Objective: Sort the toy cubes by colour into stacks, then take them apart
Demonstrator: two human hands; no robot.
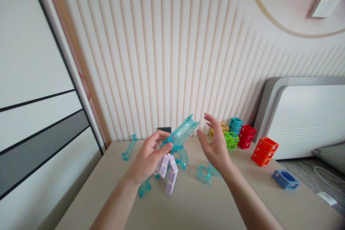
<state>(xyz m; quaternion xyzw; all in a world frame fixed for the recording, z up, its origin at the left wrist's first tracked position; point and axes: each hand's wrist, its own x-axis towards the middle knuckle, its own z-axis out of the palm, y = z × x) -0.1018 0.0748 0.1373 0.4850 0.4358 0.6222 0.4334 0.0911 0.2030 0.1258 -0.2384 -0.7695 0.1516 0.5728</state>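
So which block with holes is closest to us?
The darker blue block, far right: it sits in front of the orange block, the others farther back.

Looks glossy and see-through on the turquoise trough-shaped plastic piece [183, 133]; opaque on the red open-framed plastic block [245, 137]; smooth, matt on the flat beige tabletop [172, 214]; ridged on the cream wall [167, 57].

From near above the tabletop [196, 210], my head view looks forward and down, facing the fluted wall [161, 54] behind it.
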